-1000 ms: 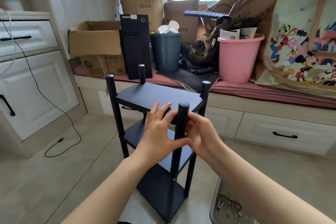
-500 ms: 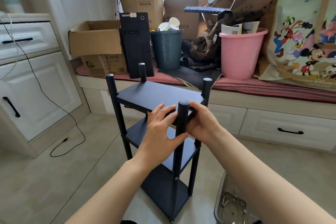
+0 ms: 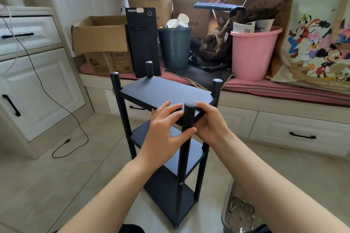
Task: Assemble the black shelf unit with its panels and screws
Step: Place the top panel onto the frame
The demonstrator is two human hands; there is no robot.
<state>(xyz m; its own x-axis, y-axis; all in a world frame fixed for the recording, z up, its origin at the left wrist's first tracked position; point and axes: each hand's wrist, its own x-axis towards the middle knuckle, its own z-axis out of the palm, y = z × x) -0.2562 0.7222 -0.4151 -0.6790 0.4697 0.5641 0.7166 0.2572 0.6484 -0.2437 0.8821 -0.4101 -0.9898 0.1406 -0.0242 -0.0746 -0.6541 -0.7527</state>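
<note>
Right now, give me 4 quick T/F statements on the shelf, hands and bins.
1. Both hands, left and right, are at the shelf's near post. True.
2. The shelf lies on its side. False: it stands upright on the floor.
3. The pink bin sits right of the dark bin. True.
4. The screw tray is on the top panel. False: it is on the floor, lower right.

A home room: window seat [image 3: 265,89], white cabinets [image 3: 37,89].
</note>
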